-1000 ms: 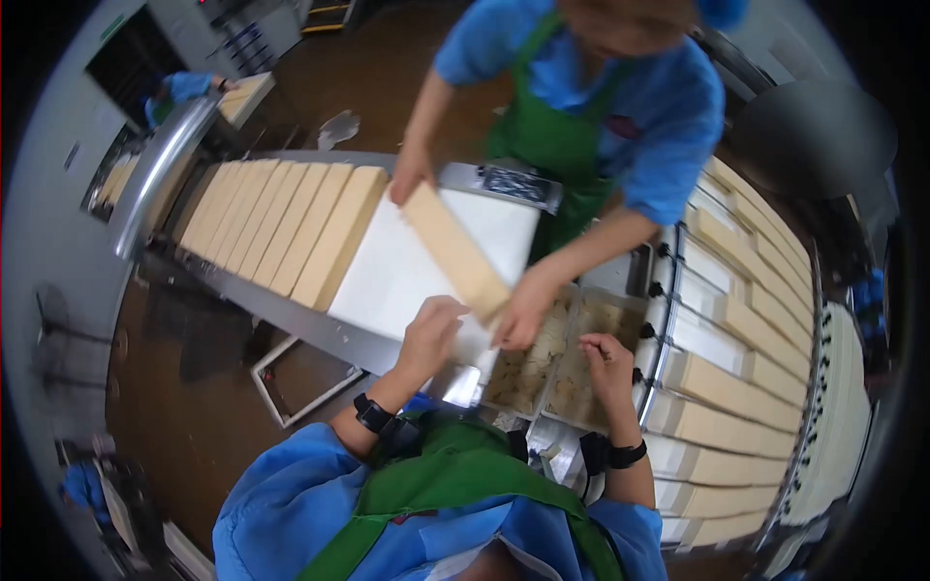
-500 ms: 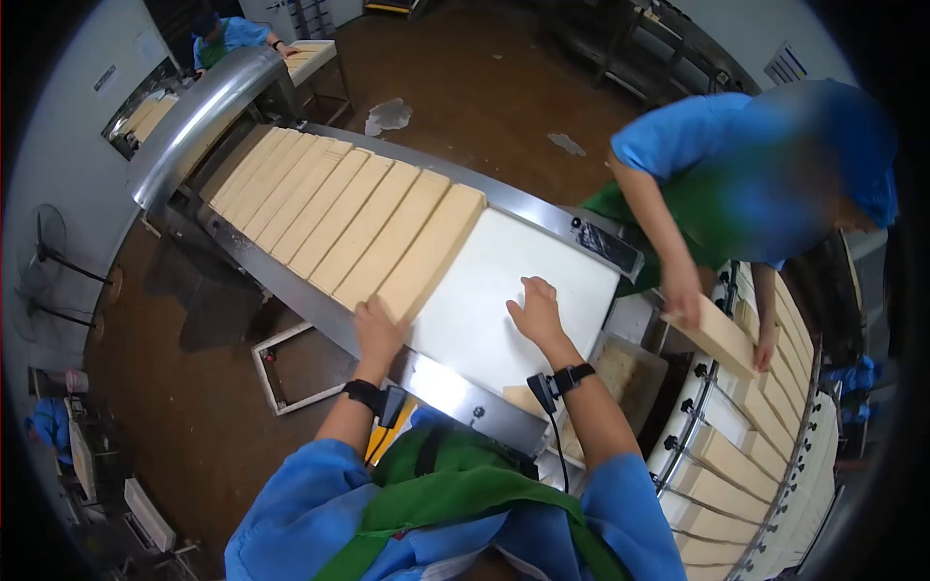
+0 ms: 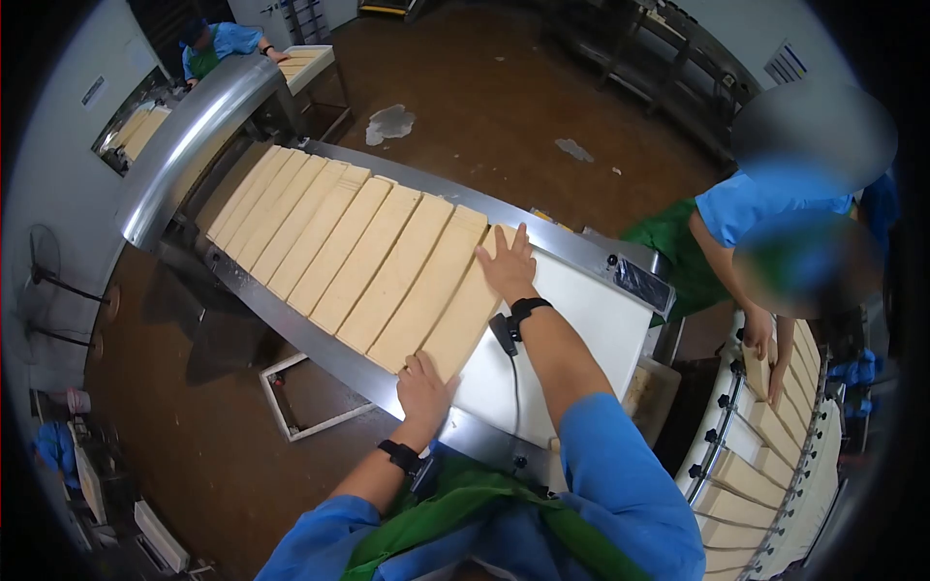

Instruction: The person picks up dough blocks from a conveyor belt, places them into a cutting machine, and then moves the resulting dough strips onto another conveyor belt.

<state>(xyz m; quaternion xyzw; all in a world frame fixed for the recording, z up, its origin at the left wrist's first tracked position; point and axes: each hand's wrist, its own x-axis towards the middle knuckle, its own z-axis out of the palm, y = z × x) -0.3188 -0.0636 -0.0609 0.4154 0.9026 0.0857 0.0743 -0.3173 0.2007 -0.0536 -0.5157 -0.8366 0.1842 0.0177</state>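
Observation:
Several long tan slabs lie side by side on a white conveyor belt (image 3: 572,329). My left hand (image 3: 423,387) grips the near end of the last slab (image 3: 465,305) in the row. My right hand (image 3: 508,263) lies flat with fingers spread on the far end of that same slab. Both wrists carry black bands.
A co-worker in blue with a green apron stands at the right, holding a slab (image 3: 758,370) over a curved roller rack (image 3: 765,465) filled with more slabs. A steel hood (image 3: 179,145) covers the belt's far end, where another person (image 3: 218,44) works. Brown floor lies beyond.
My right hand has moved from the bare belt onto the far end of the last slab. The slab row has advanced along the belt. The co-worker has lowered a slab toward the rack.

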